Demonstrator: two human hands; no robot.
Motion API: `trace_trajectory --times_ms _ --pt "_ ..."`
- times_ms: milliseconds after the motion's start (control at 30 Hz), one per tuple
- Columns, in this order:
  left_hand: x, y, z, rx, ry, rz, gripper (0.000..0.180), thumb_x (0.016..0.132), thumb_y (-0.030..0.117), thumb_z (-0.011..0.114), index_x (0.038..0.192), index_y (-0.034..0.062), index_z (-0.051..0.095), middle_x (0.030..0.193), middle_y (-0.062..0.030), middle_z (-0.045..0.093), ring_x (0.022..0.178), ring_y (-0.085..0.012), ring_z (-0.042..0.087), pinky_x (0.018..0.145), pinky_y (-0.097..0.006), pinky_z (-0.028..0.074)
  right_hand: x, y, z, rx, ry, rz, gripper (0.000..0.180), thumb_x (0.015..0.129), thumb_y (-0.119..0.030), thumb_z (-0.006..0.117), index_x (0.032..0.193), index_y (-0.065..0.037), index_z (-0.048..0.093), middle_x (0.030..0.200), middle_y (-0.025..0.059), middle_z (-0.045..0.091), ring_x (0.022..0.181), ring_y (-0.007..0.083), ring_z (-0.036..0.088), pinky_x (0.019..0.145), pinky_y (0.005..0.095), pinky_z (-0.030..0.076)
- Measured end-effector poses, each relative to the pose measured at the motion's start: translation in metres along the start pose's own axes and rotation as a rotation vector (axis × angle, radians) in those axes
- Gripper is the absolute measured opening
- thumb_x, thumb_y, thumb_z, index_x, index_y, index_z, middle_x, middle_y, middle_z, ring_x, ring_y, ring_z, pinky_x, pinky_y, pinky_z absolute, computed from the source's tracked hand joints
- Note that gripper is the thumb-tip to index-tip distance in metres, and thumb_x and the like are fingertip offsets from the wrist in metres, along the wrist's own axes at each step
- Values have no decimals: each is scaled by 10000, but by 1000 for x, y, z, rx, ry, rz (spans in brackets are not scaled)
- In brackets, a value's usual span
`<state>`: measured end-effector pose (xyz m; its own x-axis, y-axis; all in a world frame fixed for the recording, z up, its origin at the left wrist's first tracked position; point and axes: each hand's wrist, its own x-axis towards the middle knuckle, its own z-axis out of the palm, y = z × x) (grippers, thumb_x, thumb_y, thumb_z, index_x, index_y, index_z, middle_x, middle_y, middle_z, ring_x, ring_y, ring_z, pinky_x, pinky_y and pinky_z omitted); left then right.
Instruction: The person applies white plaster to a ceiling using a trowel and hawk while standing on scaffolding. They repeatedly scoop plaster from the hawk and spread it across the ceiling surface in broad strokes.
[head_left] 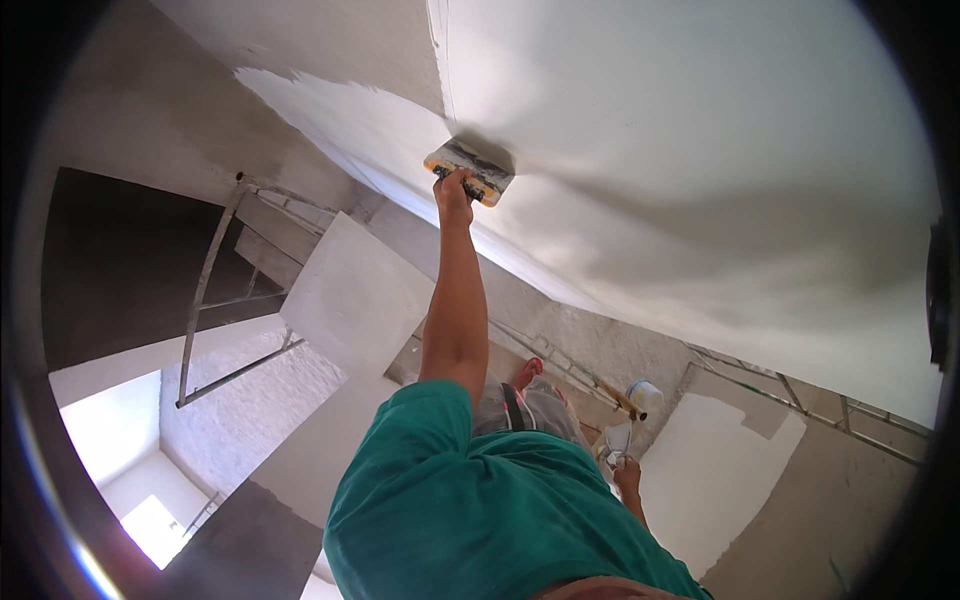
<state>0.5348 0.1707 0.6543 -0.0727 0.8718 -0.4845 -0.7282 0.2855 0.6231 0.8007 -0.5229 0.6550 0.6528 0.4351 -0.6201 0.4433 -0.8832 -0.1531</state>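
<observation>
My left arm is stretched up and away, and its hand [455, 195] is closed round the handle of a wide plastering trowel [482, 160]. The trowel has a grey, smeared face and orange-yellow parts. It lies against the white-coated wall [640, 120], near the border with bare grey plaster [350, 40]. Low on the right, beside my body, my right hand [627, 478] is closed on a putty knife [618, 440] whose broad blade looks coated in white. Its handle is mostly hidden in my fingers.
Below me are scaffold planks [410, 358] and a metal rail [560, 365]. A white bucket [645, 396] stands past the rail's end. Another scaffold frame [200, 300] rises at left, near a dark opening [130, 265]. More metal bars [800, 400] run along the right.
</observation>
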Motion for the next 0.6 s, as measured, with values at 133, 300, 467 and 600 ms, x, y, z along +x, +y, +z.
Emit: trace_trajectory --times_ms 133,300,467,600 --pt "-18 61 59 151 -41 185 242 706 122 641 889 -31 596 785 -75 606 646 -180 584 539 -306 482 25 -11 -7 14 -64 14 487 713 -184 734 1140 17 615 1013 226 665 966 348 649 834 408 498" --pt "-58 171 143 295 -63 303 166 729 65 649 867 -7 592 757 -88 600 554 -182 595 461 -318 522 41 -30 -15 13 -11 -96 425 714 -183 723 1073 23 628 996 236 661 958 383 635 824 427 492" --pt "-123 261 253 419 -81 488 218 752 117 667 883 -40 590 806 -141 603 532 -196 585 479 -339 542 67 -5 8 215 -20 -137 377 707 -203 731 989 26 633 980 256 648 984 409 612 821 441 482" --pt "-189 336 326 547 -252 608 180 862 171 527 819 3 575 739 -119 590 632 -217 600 549 -383 529 102 27 47 273 -2 -150 342 701 -209 742 926 25 634 917 265 649 929 425 622 791 457 484"
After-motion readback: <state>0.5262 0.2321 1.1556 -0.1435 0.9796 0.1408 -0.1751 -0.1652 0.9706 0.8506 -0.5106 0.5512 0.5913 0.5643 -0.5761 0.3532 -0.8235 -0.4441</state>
